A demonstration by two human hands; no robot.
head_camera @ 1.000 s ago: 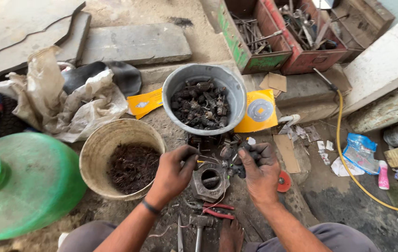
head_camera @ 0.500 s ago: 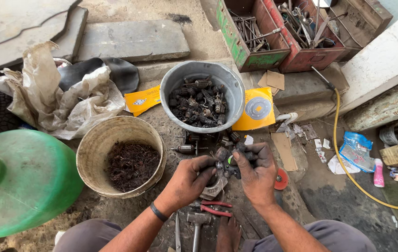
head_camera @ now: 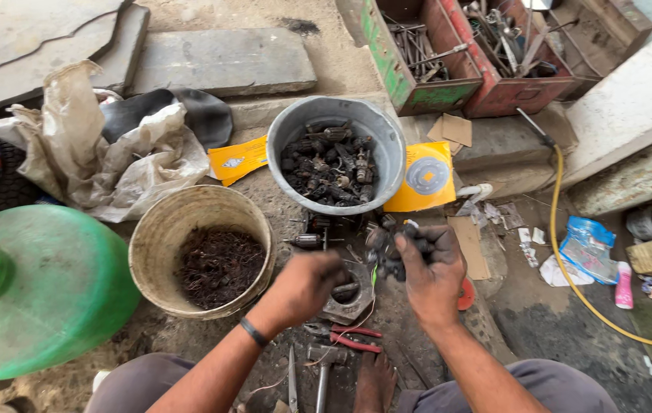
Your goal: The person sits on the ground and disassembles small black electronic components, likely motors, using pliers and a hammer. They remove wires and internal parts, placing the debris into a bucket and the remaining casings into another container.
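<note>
Gripping a dark motor part (head_camera: 387,248), the right hand (head_camera: 429,271) is raised; the left hand (head_camera: 307,283) is clenched just beside it, with the grey bucket (head_camera: 387,149) beyond still heaped.

Soft, even daylight with no glare; only faint shadows lie under the grey metal basin (head_camera: 335,157). Below it the hands blur slightly. Lines away from the basin bow outward.

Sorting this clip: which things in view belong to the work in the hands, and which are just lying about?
In use:
right hand gripping a dark greasy metal part
left hand beside it
grey basin of similar parts
tan bucket of dark scraps

Lying about:
green jug
red pliers
tool crates
yellow hose
crumpled sacking
</note>
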